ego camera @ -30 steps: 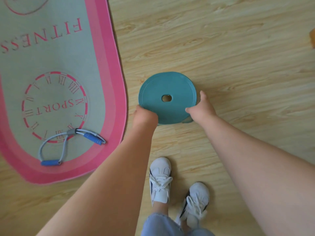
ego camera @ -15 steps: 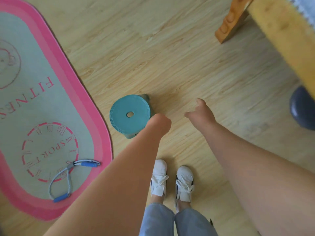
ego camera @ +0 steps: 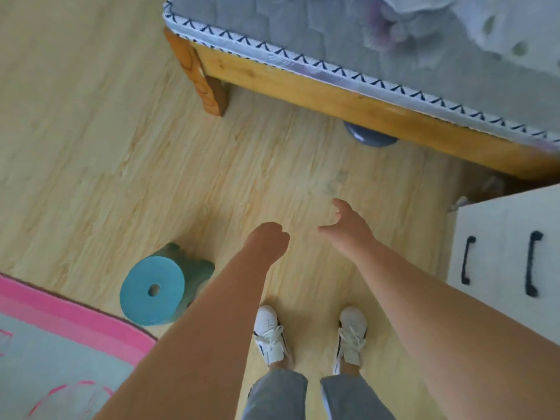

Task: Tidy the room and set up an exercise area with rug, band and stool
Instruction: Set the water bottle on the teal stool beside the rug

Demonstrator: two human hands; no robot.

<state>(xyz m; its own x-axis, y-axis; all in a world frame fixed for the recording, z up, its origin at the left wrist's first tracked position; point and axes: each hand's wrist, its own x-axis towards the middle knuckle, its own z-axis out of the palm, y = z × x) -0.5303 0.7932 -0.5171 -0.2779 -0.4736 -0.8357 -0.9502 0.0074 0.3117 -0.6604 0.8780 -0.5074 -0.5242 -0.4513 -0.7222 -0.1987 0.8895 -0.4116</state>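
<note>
- Teal stool (ego camera: pixel 152 291) is standing on the wood floor (ego camera: pixel 91 147) just beside the pink-edged rug (ego camera: pixel 66 310), nobody's touching it.
- Left hand (ego camera: pixel 268 241) is curled with nothing in its grip; right hand (ego camera: pixel 347 227) is spread, empty too.
- Band isn't in view.
- Honestly that stool sits right by the left shoe (ego camera: pixel 270 334), so one careless step could kick it over.

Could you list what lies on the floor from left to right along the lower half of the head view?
Pink-edged rug → teal stool → left shoe → right shoe → white drawer unit.
</note>
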